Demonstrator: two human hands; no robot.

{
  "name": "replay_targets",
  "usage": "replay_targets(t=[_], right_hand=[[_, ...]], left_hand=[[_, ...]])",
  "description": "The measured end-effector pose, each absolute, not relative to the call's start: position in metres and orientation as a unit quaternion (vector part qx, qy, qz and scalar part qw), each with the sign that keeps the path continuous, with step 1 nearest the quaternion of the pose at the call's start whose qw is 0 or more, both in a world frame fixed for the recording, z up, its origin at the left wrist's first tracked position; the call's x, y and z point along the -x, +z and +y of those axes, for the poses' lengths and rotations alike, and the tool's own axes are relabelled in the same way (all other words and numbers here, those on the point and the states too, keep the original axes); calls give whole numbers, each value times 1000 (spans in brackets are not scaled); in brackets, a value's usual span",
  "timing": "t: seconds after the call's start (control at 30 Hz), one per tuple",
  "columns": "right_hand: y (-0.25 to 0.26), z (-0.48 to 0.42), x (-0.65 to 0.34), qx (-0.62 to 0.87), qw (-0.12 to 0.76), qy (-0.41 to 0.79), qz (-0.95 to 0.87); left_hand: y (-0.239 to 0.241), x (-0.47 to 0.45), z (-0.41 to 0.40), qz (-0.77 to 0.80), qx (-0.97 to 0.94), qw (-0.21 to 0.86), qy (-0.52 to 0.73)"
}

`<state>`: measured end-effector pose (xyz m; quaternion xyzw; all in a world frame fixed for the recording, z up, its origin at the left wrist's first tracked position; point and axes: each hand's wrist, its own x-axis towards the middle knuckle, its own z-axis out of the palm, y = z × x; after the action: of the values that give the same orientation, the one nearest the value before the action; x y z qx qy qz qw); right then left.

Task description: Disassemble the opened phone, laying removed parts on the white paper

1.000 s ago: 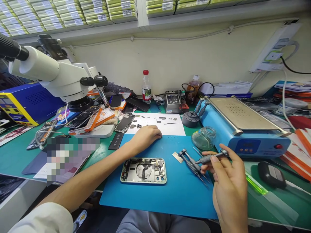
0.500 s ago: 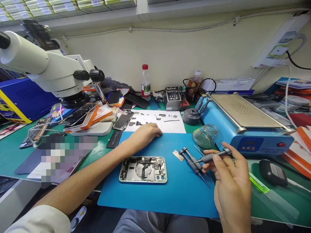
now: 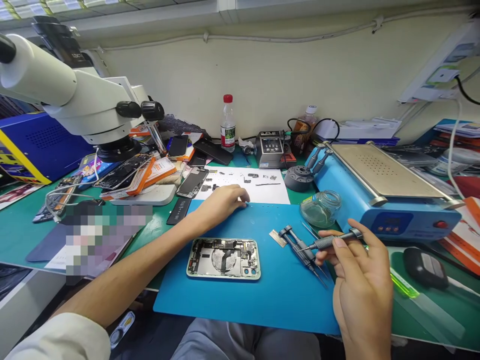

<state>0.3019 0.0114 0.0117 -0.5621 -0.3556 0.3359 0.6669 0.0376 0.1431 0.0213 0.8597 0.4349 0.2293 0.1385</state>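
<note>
My left hand (image 3: 226,201) reaches over the phone to where the white paper (image 3: 269,194) meets the blue mat (image 3: 240,307). Its fingers are drawn together, and whatever is between the fingertips is too small to see. An opened phone housing (image 3: 202,270) lies face up on the mat below that forearm, its internal parts exposed. In my right hand (image 3: 362,272) is a grey precision screwdriver (image 3: 328,242), gripped between thumb and fingers with the tip pointing left. More screwdrivers (image 3: 296,244) lie on the mat just beneath it.
Small phone parts (image 3: 253,176) are spread on the paper, beside a phone screen (image 3: 192,183) and a battery (image 3: 179,211). A glass jar (image 3: 320,209) and a blue heating plate machine (image 3: 390,217) stand right. The microscope (image 3: 90,107) overhangs the left side.
The view has shifted slightly. My left hand's fingers have curled a little and the thumb shows more. My right hand still holds the screwdriver in much the same pose.
</note>
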Motion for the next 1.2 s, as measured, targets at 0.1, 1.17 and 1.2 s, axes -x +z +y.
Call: replay_targets(t=[0.1,1.17,1.2], right_hand=[[11,12,-303,560,669,336,-354],[29,-6,-315,782,59,-83,-615],[30,-4,-317,788,57,-85,-606]], left_hand=[[30,-36,140,455,-849,123,240],[-5,59,-18,557,-762,238,229],[-5,59,-18,560,-757,248,226]])
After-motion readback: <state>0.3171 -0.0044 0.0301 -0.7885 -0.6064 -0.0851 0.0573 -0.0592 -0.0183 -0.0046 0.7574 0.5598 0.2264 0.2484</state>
